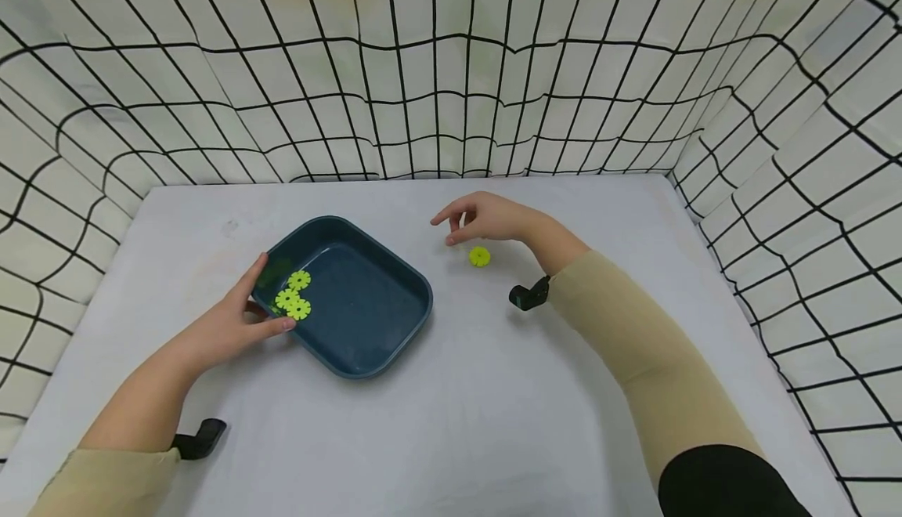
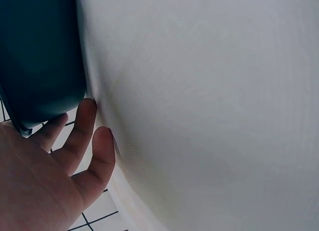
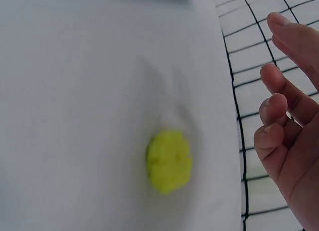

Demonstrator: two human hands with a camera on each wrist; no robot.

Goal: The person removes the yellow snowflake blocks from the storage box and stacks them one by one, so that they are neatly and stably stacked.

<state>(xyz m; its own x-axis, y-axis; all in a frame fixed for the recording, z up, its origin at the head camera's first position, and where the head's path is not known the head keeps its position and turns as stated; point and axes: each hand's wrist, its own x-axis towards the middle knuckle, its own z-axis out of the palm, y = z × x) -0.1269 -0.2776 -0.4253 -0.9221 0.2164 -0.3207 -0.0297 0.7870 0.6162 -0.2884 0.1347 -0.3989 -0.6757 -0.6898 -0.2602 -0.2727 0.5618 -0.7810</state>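
Dark teal tray (image 2: 40, 51), one: upper left, partly cropped. Left hand (image 2: 42, 178), one: lower left, fingers bent, tips at or just beside the tray's lower end. White surface (image 2: 214, 91): filling the right. Black grid (image 2: 87, 223): behind the hand.

A notched yellow disc (image 1: 480, 257) lies outside the tray (image 1: 366, 294).

White tabletop (image 1: 493, 423), centre to 6 o'clock. Black netting (image 1: 435, 93) before pale walls (image 1: 418, 70) at 9, 12, 3 o'clock. Soft light.
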